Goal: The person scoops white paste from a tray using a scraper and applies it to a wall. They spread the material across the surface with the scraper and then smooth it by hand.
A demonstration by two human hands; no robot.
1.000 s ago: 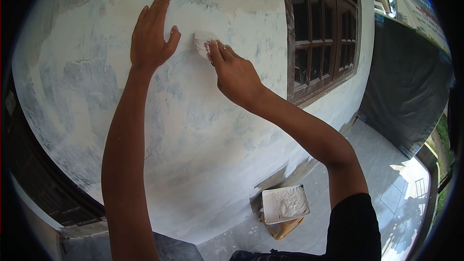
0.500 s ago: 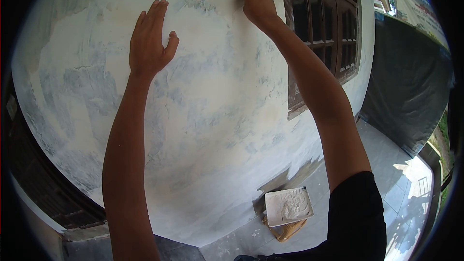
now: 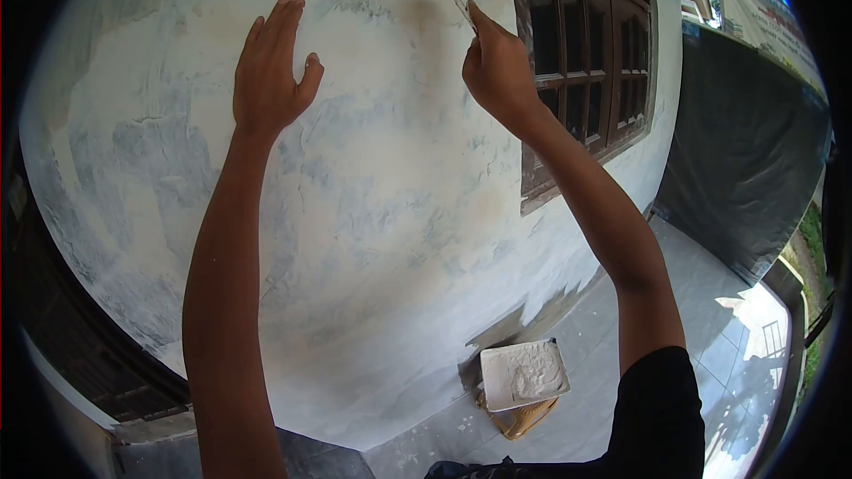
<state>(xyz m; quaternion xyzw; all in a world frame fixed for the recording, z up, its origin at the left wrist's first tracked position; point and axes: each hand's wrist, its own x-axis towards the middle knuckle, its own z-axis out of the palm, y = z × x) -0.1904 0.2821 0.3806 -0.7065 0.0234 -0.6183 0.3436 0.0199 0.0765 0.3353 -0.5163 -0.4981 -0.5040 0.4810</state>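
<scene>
Your right grip (image 3: 499,73) is closed on a scraper (image 3: 456,1), its blade edge-on to you and apparently clear of the wall (image 3: 390,186), near the window (image 3: 611,66). Your left grip (image 3: 273,71) looks flat against the wall, empty, probably to brace you. White paste (image 3: 539,371) sits in a tray (image 3: 499,386) by the wall's foot, likely for easy reach, over a brown thing (image 3: 525,422). Writing on the banner (image 3: 763,22) is too blurred to read.

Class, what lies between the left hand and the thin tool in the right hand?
In the head view, only patchy wall, bearing a soft shadow, separates left hand and tool.
</scene>
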